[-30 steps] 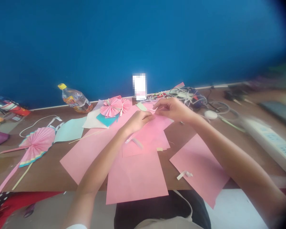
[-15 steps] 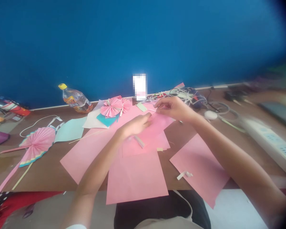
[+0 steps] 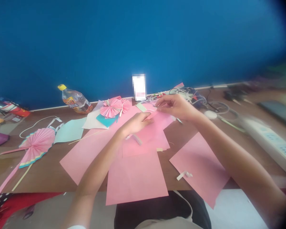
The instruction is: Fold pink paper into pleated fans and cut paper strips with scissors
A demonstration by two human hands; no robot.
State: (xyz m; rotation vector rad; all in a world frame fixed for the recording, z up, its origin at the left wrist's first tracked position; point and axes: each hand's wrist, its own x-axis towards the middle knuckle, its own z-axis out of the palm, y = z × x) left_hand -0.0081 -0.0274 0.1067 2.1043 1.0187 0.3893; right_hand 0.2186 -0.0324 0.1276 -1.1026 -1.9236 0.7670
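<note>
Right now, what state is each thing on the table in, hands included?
Left hand: pinching the pink sheet.
Right hand: pinching the same sheet's far edge.
Pink sheet: lifted at the far end, partly folded.
Bottle: lying on its side, yellow cap on.
Pink fan: pleated, spread open, flat.
Rosette: pleated, fully opened.
Power strip: nothing visibly plugged in.
</note>
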